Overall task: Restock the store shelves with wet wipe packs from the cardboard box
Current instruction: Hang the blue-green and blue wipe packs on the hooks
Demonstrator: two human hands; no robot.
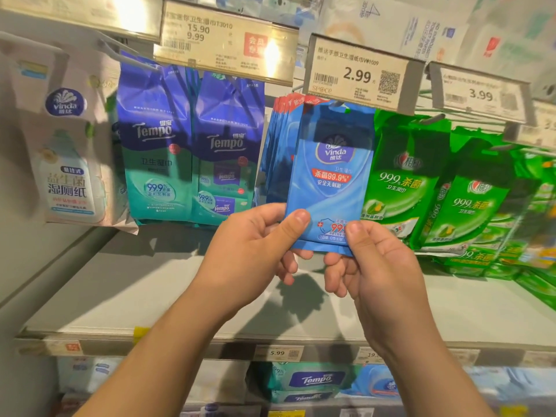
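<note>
Both hands hold a blue Vinda wipe pack (329,182) by its bottom edge; left hand (249,251) pinches the lower left corner, right hand (376,263) the lower right. The pack rises above the hands, in front of hanging blue packs (278,152); green packs (400,176) hang beyond the right hand.

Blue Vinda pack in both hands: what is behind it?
Behind the blue Vinda pack, identical blue packs hang in a row, their edges showing at its left. The hook carrying them is covered by the 2.99 price tag.

Below your hands runs a pale shelf board (156,296), its front rail (210,346) carrying small price labels. Above them, price tags (356,74) hang from the peg hooks, glaring under warm overhead light. A plain grey panel (27,251) closes the left side.
</note>
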